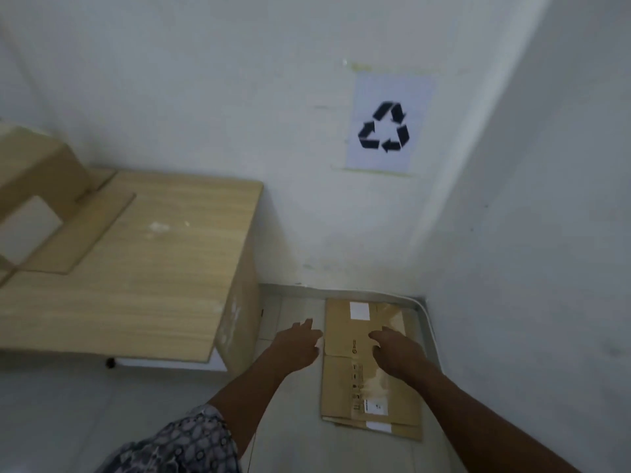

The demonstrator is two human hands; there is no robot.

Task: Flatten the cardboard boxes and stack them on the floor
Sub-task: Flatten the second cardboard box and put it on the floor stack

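**Flattened cardboard lying in the corner, one box left on the tabletop**

The flattened cardboard box (370, 367) is lying on the floor (293, 435) directly below the recycling sign (387, 126), tucked into the corner where the two white walls are meeting. A second edge is showing under its near end, so more than one flattened piece is judged to be stacked there, though the count cannot be told. Both hands are being held spread above it: the left hand (297, 344) is hanging just off the cardboard's left edge with its fingers (304, 324) loose and gripping nothing, and the right hand (396, 348) is hovering over the cardboard's middle, fingers (377, 336) likewise released; whether the palm is touching the surface cannot be told.

Well to the left of the sign, an unflattened box (37, 165) is being carried by the tabletop (153, 268), with a flap (82, 230) lying open across the wood. That box is judged to be what is left: it is yet to be collapsed and added to the stack.

The space under the sign is being crowded by the desk's side panel (239, 322) on the left and the wall (529, 233) on the right, so little room is being left for setting a further piece down squarely.
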